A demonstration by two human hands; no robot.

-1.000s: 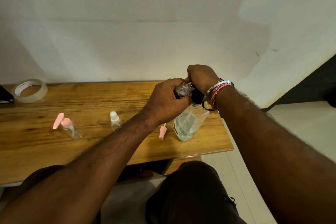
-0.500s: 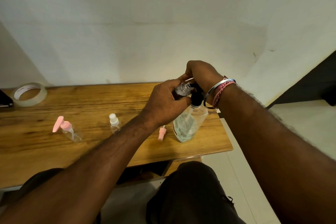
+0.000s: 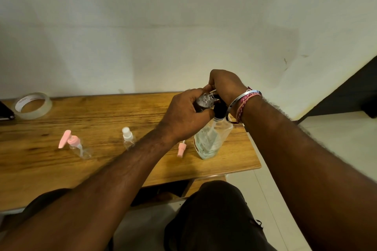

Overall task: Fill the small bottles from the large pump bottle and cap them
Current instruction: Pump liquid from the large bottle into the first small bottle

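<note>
A large clear pump bottle (image 3: 210, 138) with a black pump head stands near the right end of the wooden table (image 3: 102, 161). My right hand (image 3: 224, 85) sits on top of the pump head, fingers curled over it. My left hand (image 3: 183, 116) grips a small clear bottle (image 3: 206, 100) tilted against the pump's nozzle; bubbly liquid shows inside. A loose pink cap (image 3: 180, 150) lies just left of the large bottle. Further left stand a small bottle with a white spray cap (image 3: 128, 137) and a small bottle with a pink pump top (image 3: 76, 146).
A roll of clear tape (image 3: 32, 105) lies at the table's far left by a dark object at the frame edge. A pale wall runs behind the table. The table's right edge drops to a tiled floor (image 3: 336, 140). My knees are below the front edge.
My right hand has risen slightly on the pump head. The small bottle stays held at the nozzle. The view shifted a little; the table objects have not moved.
</note>
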